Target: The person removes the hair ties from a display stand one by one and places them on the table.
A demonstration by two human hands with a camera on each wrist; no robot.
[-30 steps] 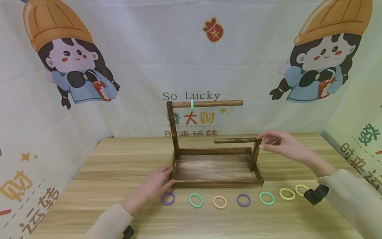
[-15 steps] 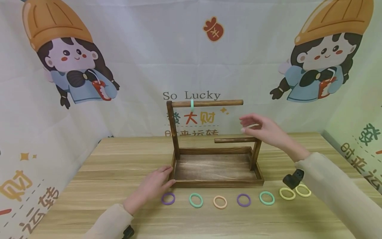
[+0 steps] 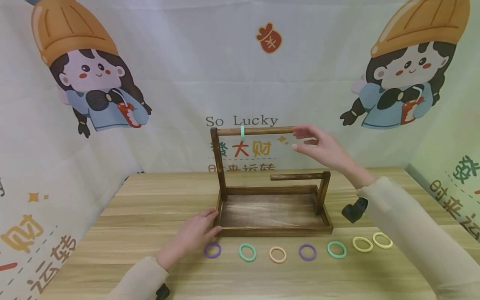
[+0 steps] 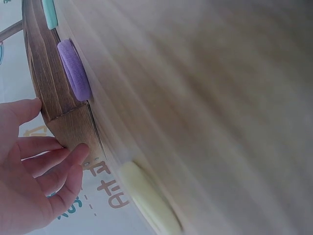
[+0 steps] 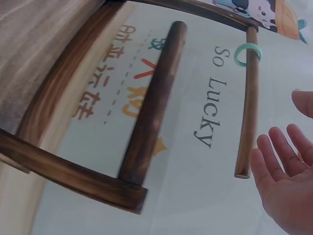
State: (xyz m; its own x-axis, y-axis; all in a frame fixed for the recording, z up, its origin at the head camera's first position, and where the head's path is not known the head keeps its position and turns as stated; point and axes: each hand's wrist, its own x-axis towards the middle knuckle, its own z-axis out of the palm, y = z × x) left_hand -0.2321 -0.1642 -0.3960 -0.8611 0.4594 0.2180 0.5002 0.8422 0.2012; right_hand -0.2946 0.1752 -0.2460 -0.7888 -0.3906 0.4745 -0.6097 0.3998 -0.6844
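A dark wooden rack (image 3: 273, 231) with a tray base and two horizontal bars stands on the table. My left hand (image 3: 193, 231) grips its front left corner, thumb on one side and fingers on the other; the left wrist view shows this hand (image 4: 41, 166) up close. A mint ring (image 3: 242, 133) hangs on the upper bar (image 3: 266, 131). Beside that bar's free end, my right hand (image 3: 318, 143) is raised with nothing in it, its fingers loosely bent and overlapping the bar tip. In the right wrist view, thumb and fingers of this hand (image 5: 288, 166) are apart.
A row of rings lies before the rack, including a purple ring (image 3: 212, 250), an orange ring (image 3: 278, 255) and a yellow ring (image 3: 382, 240). Another pale yellow ring (image 4: 149, 198) lies near my left wrist. The lower bar (image 3: 296, 177) juts leftward from a short post.
My right hand has moved up and left, from the lower bar's post to the free end of the upper bar. My left hand has stayed at the rack's corner.
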